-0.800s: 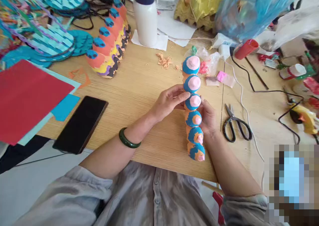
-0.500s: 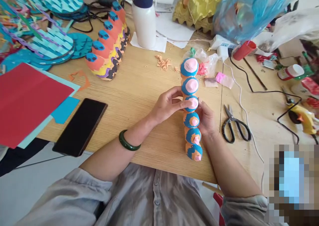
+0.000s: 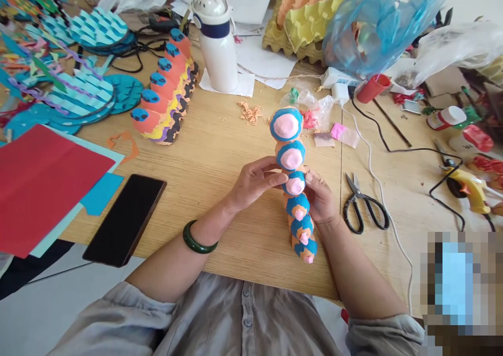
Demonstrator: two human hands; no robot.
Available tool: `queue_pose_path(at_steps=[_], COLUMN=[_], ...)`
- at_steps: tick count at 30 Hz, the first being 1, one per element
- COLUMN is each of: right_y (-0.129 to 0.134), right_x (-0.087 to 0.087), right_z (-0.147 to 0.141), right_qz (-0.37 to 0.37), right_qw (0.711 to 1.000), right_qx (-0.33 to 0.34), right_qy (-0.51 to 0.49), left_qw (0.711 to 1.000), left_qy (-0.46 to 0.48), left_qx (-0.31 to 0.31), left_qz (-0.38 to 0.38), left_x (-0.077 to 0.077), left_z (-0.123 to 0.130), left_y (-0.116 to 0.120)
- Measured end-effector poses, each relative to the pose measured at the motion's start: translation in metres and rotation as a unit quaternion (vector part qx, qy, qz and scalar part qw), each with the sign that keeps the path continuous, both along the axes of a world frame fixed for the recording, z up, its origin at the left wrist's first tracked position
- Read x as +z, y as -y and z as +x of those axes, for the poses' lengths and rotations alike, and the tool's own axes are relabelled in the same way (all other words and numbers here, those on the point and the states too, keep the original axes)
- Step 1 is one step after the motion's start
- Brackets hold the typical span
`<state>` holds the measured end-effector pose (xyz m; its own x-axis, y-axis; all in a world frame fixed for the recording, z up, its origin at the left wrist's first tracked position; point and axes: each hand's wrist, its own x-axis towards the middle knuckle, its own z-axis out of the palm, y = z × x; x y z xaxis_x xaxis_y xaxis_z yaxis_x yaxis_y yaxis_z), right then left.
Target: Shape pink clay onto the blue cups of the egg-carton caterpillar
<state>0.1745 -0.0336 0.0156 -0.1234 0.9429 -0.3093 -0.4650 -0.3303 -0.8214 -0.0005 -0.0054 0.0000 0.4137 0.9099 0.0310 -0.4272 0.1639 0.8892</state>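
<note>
Since the earlier frame, the far end of the painted egg-carton strip [image 3: 294,184] has lifted: the strip now tilts up toward the head camera, its pink-tipped cups facing the lens more directly. The left hand [image 3: 255,182] and right hand [image 3: 320,198] close on it from opposite sides at the third cup from the far end. The left fingers [image 3: 271,175] reach across to that cup; the right hand's grip is partly hidden. The strip lies over the wooden table [image 3: 251,256], between a black smartphone [image 3: 123,220] and black-handled scissors [image 3: 363,209]. Whether its near end touches the table cannot be determined. Step in hand, as judged: inspecting or adjusting the raised strip. The next move calls for two-handed support, keeping the joined cups from bending at the grip.
</note>
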Motion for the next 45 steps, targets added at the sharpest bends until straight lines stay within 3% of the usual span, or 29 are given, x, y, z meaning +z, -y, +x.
queue_pose_path(at_steps=[12,26,30,39,45], right_y=[0.002,0.002,0.002,-0.001,-0.003], right_x=[-0.004,-0.004,-0.007,-0.009,-0.010], right_z=[-0.006,-0.004,-0.003,-0.005,-0.004], right_qz=[-0.019,-0.026,-0.036,-0.056,-0.045], right_qw=[0.996,0.997,0.997,0.998,0.998], right_qx=[-0.021,-0.020,-0.022,-0.030,-0.031], right_qy=[0.080,0.073,0.057,0.019,0.033], left_qw=[0.993,0.991,0.980,0.988,0.995], left_qy=[-0.088,0.008,0.027,-0.013,-0.079], left_qx=[0.012,-0.044,-0.063,-0.033,0.010], left_qz=[-0.071,-0.127,-0.185,-0.152,-0.058], left_x=[0.005,0.006,0.003,0.007,0.008], left_z=[0.000,-0.001,-0.001,0.001,0.004], left_y=[0.002,-0.001,-0.002,0.002,0.007])
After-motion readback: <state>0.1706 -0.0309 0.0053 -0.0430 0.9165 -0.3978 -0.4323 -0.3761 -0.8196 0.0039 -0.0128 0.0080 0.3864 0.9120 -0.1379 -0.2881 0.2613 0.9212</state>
